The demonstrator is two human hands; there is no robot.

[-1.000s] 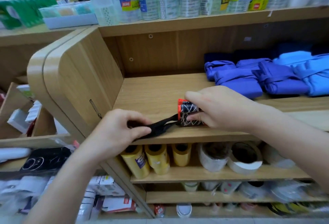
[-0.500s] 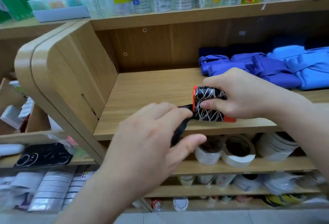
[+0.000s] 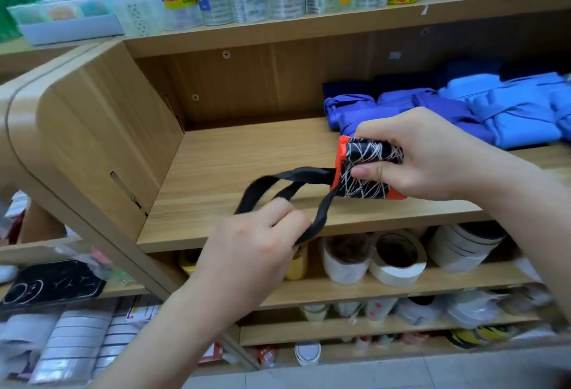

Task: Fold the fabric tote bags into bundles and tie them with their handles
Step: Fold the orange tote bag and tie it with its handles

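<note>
A black phone case [image 3: 52, 285] lies on the low shelf at far left, and a pale blue tray [image 3: 71, 29] sits on the top board above it. The left hand [image 3: 247, 252] is in front of the wooden shelf [image 3: 247, 154], fingers clenched round the black handles [image 3: 290, 177], and it hides part of the yellow tape rolls [image 3: 296, 265] below. The handles run right to the one folded tote bundle [image 3: 367, 169], black with white lines and orange trim, held over the shelf's front edge. The right hand [image 3: 432, 154] grasps it, thumb on its front and fingers curled over its top. At least three white tape rolls [image 3: 397, 257] stand beneath. Behind the right hand lie several blue bundles [image 3: 509, 113]; the hand covers some, so their number cannot be told.
</note>
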